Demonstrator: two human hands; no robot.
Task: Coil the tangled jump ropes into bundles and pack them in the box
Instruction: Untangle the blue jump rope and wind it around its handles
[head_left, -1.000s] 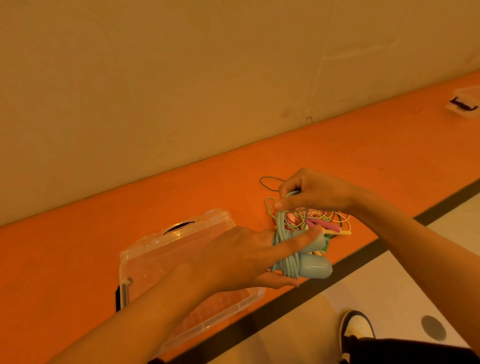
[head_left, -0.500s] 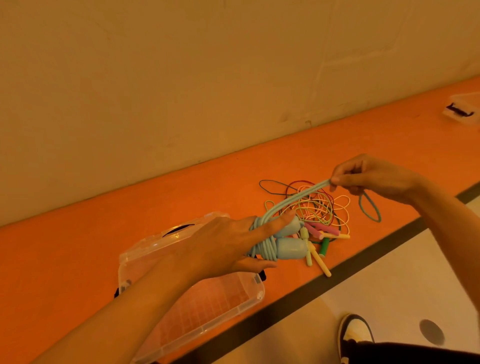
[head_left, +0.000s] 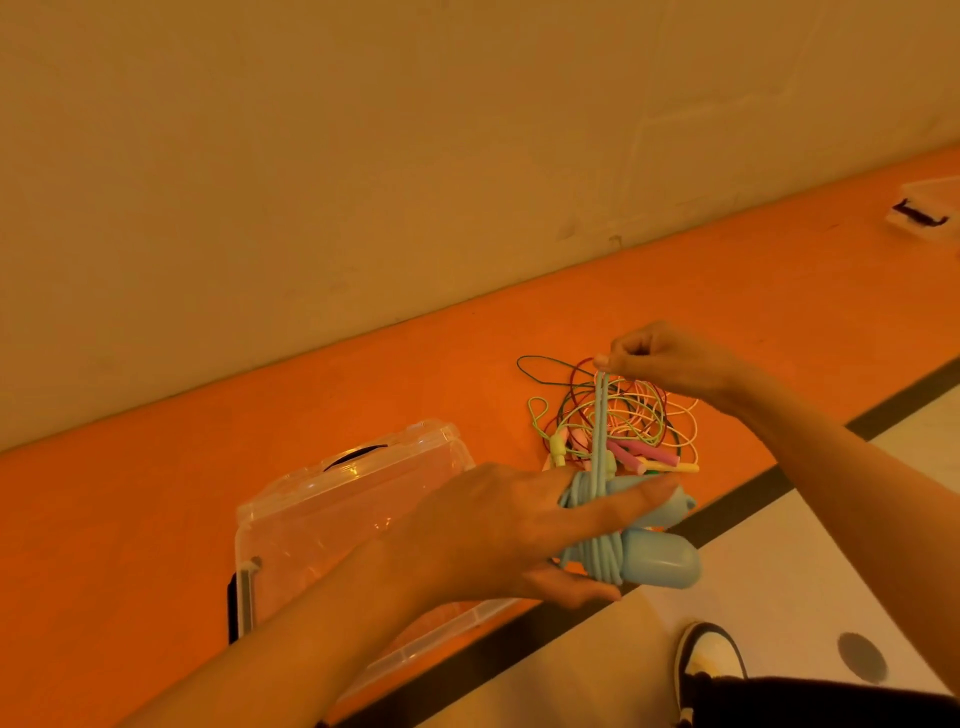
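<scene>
Nearest, a shoe (head_left: 710, 657) stands on the pale floor below the desk (head_left: 130, 519) edge. Just above it the left grip (head_left: 498, 540) holds the blue rope (head_left: 602, 558). Its two handles lie side by side, pinched between the outstretched forefinger on top and the thumb beneath, with several turns of cord already wound round them. The clear box (head_left: 332, 514) sits on the desk under that forearm, and nothing shows inside it; whether its lid is on I cannot tell. Beyond the bundle the remaining ropes lie as a loose tangle (head_left: 631, 421) of thin cords and pink, yellow and green handles. Over it the right grip (head_left: 670, 364) pinches the doubled blue strand at its fingertips. Half a second ago that strand slanted out to the right with a spare loop hanging below the fingers; now it runs taut and nearly straight up from the bundle and no slack shows — one more turn is probably being laid, and little cord is left. This first bundle looks close to finished, needing only its end tucked in before it goes in the box; the tangle is untouched. Far right, a second box (head_left: 922, 210) rests by the wall (head_left: 363, 156).
</scene>
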